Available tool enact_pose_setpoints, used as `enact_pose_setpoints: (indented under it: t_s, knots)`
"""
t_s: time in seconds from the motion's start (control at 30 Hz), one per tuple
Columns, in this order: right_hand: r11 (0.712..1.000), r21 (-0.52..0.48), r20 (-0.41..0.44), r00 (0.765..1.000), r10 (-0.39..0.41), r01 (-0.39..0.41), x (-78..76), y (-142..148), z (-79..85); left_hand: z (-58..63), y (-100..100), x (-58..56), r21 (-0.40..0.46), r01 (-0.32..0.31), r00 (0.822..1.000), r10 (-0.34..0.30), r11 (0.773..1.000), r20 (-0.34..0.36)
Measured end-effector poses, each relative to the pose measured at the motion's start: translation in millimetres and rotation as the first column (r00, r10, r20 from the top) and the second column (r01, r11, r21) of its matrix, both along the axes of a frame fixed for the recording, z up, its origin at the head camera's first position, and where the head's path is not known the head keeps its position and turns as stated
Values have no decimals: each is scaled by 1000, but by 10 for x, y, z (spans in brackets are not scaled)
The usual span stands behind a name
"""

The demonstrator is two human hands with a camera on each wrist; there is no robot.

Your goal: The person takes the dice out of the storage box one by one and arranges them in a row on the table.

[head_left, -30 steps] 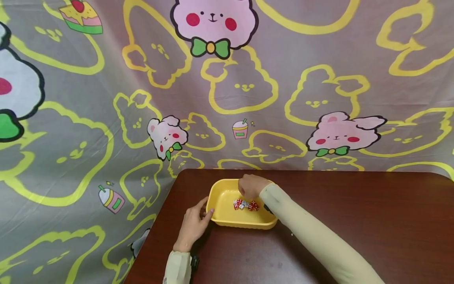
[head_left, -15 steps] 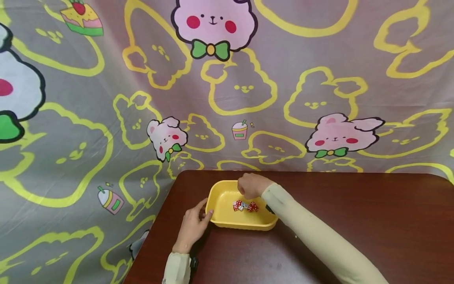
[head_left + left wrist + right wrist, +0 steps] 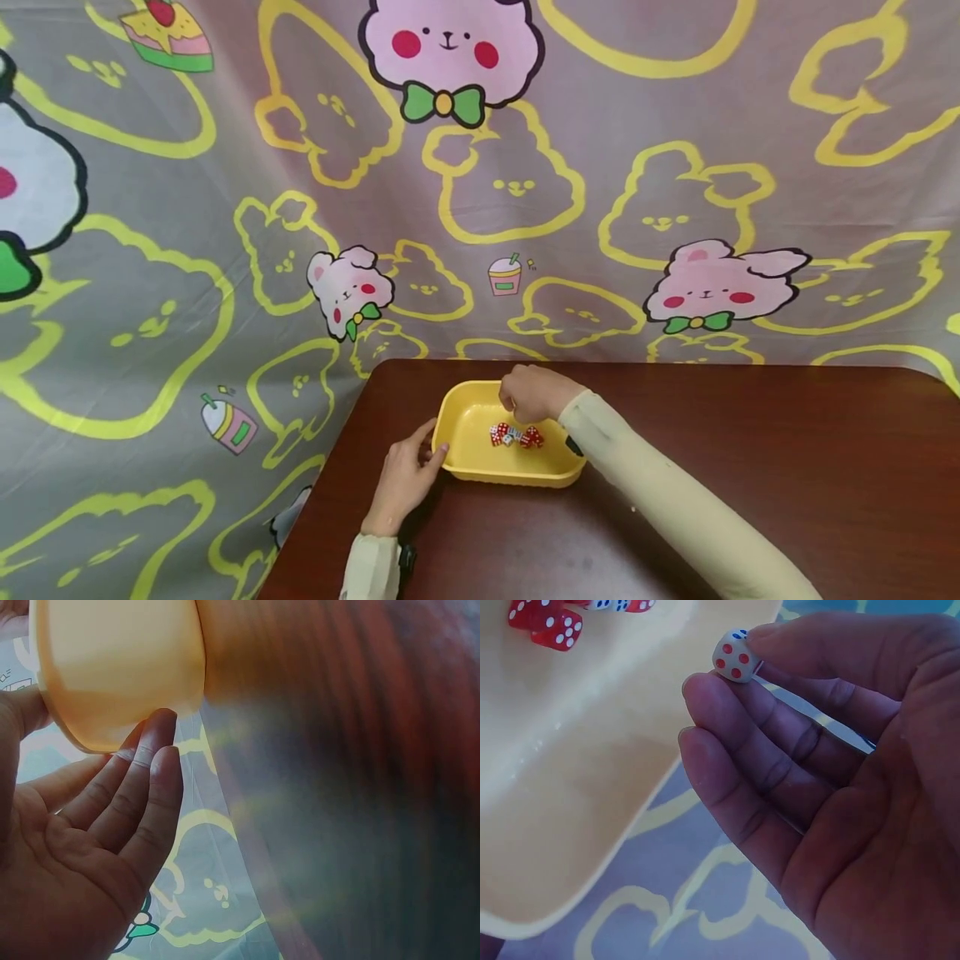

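A shallow yellow tray (image 3: 465, 462) sits on the table, with several red and white dice (image 3: 517, 436) clustered in its middle. My left hand (image 3: 405, 479) grips the tray's left end, thumb at the rim and fingers against the outer wall, as the left wrist view shows up close. Over the tray's far right part, my right hand (image 3: 538, 393) pinches a white die (image 3: 735, 657) between thumb and fingertips. That die shows four red dots on one face and blue dots on another. In the right wrist view, red dice (image 3: 557, 630) appear inside the tray at upper left.
The dark brown table (image 3: 735, 450) extends to the right and in front of the tray. Behind it and along its left side hangs a grey cloth (image 3: 585, 208) printed with yellow outlines and cartoon rabbits.
My right hand's fingers have loosened slightly, with the hand staying over the tray. My left hand and the dice in the tray keep their places; the head view shifts only slightly.
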State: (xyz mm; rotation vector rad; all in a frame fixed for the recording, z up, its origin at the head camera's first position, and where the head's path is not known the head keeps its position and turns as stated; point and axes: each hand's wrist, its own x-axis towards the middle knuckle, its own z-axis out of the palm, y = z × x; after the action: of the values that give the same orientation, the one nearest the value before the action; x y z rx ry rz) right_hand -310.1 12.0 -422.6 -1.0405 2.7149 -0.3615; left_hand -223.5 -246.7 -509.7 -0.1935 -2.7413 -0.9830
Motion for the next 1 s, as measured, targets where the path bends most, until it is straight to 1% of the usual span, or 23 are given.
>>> enact_pose_setpoints:
  t_s: [0.2, 0.4, 0.57, 0.7, 0.87, 1.0]
  knots:
    - [1000, -16, -40, 999, 13, -14, 59, 61, 89, -10, 2, -15, -7, -20, 1000, 20, 1000, 11]
    - [1000, -5, -79, 996, 31, -31, 105, 110, 106, -21, 5, -9, -5, -24, 1000, 24, 1000, 15]
    - [1000, -24, -89, 996, 16, -19, 150, 182, 123, -35, 8, -21, -8, -16, 1000, 16, 1000, 14]
    - [998, -49, -112, 994, 20, -25, 183, 249, 156, -28, 12, -30, -5, -14, 1000, 14, 1000, 8]
    - [999, -41, -147, 989, 12, -18, 207, 317, 177, -10, 14, -32, -12, -22, 1000, 22, 1000, 7]
    - [999, -49, -157, 988, 4, -12, 226, 359, 166, -8, 15, -32, -16, -22, 1000, 22, 1000, 10]
